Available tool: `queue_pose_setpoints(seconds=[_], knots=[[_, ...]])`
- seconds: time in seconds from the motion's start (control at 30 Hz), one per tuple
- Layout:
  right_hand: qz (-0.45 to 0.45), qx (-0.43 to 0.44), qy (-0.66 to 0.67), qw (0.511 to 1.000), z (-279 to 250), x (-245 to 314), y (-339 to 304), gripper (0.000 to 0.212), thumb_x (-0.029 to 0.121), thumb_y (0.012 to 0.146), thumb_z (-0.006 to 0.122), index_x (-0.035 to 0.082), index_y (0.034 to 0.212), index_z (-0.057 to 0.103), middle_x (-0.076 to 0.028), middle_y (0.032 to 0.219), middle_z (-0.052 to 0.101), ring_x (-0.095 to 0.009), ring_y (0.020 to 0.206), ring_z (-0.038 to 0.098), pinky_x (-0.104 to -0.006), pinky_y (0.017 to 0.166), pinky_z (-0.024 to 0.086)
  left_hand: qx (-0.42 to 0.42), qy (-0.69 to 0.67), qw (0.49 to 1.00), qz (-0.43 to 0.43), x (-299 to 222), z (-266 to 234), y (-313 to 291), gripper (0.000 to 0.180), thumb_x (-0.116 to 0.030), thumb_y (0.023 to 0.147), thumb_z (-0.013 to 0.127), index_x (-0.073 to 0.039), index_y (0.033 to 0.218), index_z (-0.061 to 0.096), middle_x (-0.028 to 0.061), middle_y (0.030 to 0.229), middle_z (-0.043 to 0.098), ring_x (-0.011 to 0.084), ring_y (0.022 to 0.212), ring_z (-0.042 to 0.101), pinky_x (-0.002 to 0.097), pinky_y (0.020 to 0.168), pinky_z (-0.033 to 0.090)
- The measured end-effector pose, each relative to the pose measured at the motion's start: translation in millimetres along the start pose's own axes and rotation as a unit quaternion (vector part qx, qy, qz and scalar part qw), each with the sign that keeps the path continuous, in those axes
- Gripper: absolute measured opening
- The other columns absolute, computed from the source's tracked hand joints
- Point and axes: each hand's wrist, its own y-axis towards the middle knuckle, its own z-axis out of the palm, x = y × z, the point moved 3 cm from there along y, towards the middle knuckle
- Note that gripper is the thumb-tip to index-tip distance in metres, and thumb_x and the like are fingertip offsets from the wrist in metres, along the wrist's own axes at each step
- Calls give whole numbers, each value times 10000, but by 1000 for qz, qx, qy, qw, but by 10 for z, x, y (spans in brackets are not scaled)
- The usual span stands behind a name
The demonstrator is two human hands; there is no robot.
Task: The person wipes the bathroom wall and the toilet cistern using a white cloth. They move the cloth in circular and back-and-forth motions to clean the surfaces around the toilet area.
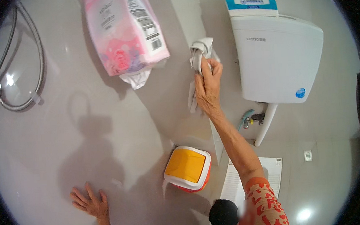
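Your patterned sleeve (266,203) partly hides the squat pan (234,185); your right hand (208,83) grips blurred cloth (202,45), left hand (94,203) spread open; bin (185,166) between.

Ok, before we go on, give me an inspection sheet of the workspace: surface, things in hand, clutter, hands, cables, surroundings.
Surface: glossy pale-grey wall, shadows across it.
Job's things: pale cloth, bunched; whether it touches the wall cannot be told.
Clutter: pink tissue pack, a tissue sticking out of its lower end; blue-and-white tissue pack on the cistern.
Hands: right hand gripping the cloth; left hand fingers spread, holding nothing.
Cables: nothing seen; a metal shower hose loops at the left.
Surroundings: yellow-lidded bin, squat toilet.
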Motion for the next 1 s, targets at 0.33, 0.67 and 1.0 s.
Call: queue_pose_setpoints(seconds=[0.33, 0.67, 1.0], knots=[[-347, 162, -381, 841, 480, -107, -912, 409, 173, 782, 546, 81, 1180, 575, -55, 1106, 446, -210, 901, 435, -313, 687, 363, 16, -5, 1000, -17, 0, 11, -42, 571, -321, 763, 610, -159, 1298, 492, 223, 1468, 239, 429, 1355, 201, 595, 1065, 120], [-387, 510, -286, 713, 548, -329, -1576, 396, 149, 767, 583, 65, 1154, 576, -45, 1029, 477, -179, 903, 459, -285, 688, 372, 3, 9, 1000, -4, -34, 22, 9, 473, -403, 799, 550, -162, 1205, 581, 227, 1433, 288, 430, 1337, 233, 568, 1079, 115], [-382, 308, -396, 776, 1316, -94, -932, 496, 207, 824, 475, 114, 1310, 457, -46, 1311, 419, -214, 1085, 417, -316, 856, 371, 0, -5, 1000, -15, -51, 16, 36, 465, -417, 821, 531, -189, 1225, 567, 235, 1444, 276, 428, 1352, 202, 563, 1083, 91]])
